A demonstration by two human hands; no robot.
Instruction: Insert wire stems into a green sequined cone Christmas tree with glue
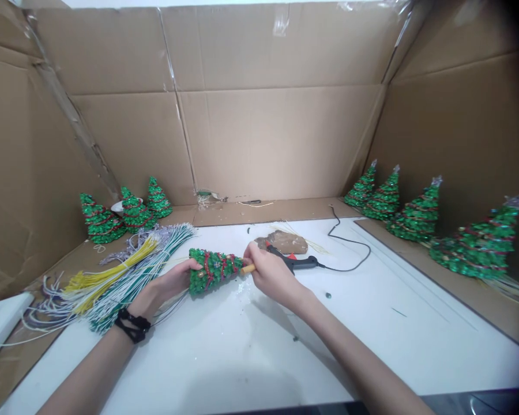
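Cardboard backs the white table: left hand grips the sideways tree by its base, right hand pinches a stick at the tree's tip.

Green tree (sideways) between hands
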